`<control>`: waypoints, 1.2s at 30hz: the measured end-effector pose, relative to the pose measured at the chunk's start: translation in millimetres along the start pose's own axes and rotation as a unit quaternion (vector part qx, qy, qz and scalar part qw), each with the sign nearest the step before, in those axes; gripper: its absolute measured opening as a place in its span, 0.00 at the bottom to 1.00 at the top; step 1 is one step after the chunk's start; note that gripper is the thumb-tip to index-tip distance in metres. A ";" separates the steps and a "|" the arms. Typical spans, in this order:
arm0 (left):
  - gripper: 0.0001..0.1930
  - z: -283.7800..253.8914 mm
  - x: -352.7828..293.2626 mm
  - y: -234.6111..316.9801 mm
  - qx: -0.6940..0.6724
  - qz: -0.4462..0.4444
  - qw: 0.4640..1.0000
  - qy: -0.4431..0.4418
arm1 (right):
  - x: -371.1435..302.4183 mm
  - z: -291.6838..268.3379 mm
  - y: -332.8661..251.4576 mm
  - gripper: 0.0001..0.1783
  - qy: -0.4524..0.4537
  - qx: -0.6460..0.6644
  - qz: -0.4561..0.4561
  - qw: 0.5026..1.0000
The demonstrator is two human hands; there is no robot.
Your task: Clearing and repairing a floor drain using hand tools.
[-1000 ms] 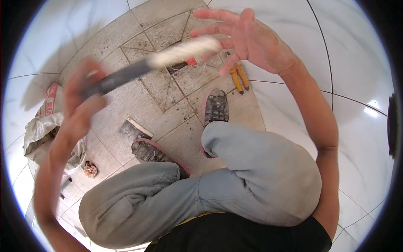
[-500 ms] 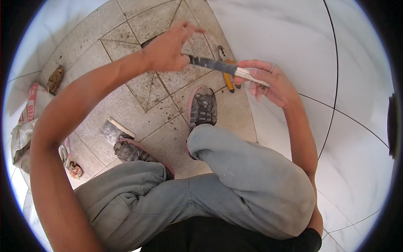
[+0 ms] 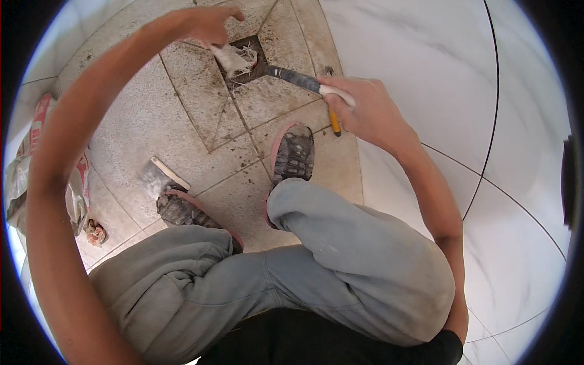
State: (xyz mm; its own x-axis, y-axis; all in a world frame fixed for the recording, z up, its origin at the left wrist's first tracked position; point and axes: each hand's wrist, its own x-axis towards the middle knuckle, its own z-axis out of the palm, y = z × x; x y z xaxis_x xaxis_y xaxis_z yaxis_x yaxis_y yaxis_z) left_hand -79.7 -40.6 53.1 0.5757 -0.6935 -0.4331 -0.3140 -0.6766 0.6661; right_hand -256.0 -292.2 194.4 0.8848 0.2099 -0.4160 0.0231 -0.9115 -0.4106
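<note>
So I've got both arms curved out around the square opening in the floor, and I'm using that as my reference for everything. Left arm makes the big bend: elbow well out on the near-left side of the opening, forearm sweeping up and over so the left hand hangs just past its far-left edge. Wrist is dropped, one finger pokes out to the right, the rest fold under. A whitish frayed cloth sits partly over the opening, with its upper end right at those folded fingers. Looks like contact, but from my seat I can't tell whether they're pinching it.

Right arm is easier to read. Elbow's bent on the near-right side of the opening, forearm angles up and inward, and I see the back of the right hand, fingers curled snugly around the pale end of a grey-and-white tool. Its dark shaft slants away to the left, tip by the opening's right corner; can't say if it touches the edge.

An orange handle pokes out below that hand, right of the opening on the near side. A flat scraper lies near-left of the opening, beside the left shoe.
</note>
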 end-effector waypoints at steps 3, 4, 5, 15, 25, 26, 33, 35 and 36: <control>0.34 2.9 1.3 -57.1 0.076 0.044 0.996 0.018 | 16.4 -8.5 -24.7 0.15 0.012 -0.068 -0.071 0.995; 0.36 6.8 2.5 -64.8 0.144 0.152 0.975 0.071 | 23.3 -11.5 -32.6 0.15 0.007 -0.068 -0.075 0.995; 0.36 11.3 7.1 -70.1 0.141 0.146 0.976 0.073 | 30.7 -15.3 -42.4 0.14 0.011 -0.085 -0.082 0.993; 0.39 32.1 13.5 10.8 0.080 0.036 0.992 0.090 | 116.9 29.8 -43.4 0.15 -0.077 -0.191 -0.142 0.968; 0.48 20.6 8.4 12.9 0.103 0.106 0.989 0.012 | 96.2 10.0 -62.7 0.15 -0.093 -0.280 -0.070 0.953; 0.48 22.4 15.1 14.7 0.102 0.112 0.988 0.012 | 107.7 24.5 -53.5 0.15 -0.077 -0.261 -0.072 0.960; 0.35 35.8 18.2 -27.3 -0.072 0.102 0.979 0.159 | 97.3 -2.3 -63.9 0.11 -0.040 -0.212 -0.146 0.965; 0.29 24.7 10.5 -17.3 -0.184 0.099 0.968 0.137 | 86.1 -16.1 -78.2 0.11 -0.042 -0.197 -0.136 0.970; 0.29 14.6 23.1 -8.0 -0.101 0.038 0.988 0.110 | 82.7 -20.4 -82.6 0.11 -0.038 -0.194 -0.121 0.973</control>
State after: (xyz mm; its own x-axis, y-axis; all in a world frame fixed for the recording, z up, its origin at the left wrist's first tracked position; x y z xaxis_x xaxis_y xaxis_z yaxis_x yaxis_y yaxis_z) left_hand -74.9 -54.8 28.8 0.7133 -0.6548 -0.2498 -0.2187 -0.5466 0.8083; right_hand -175.3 -206.8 210.4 0.7950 0.4469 -0.4102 0.4129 -0.8940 -0.1739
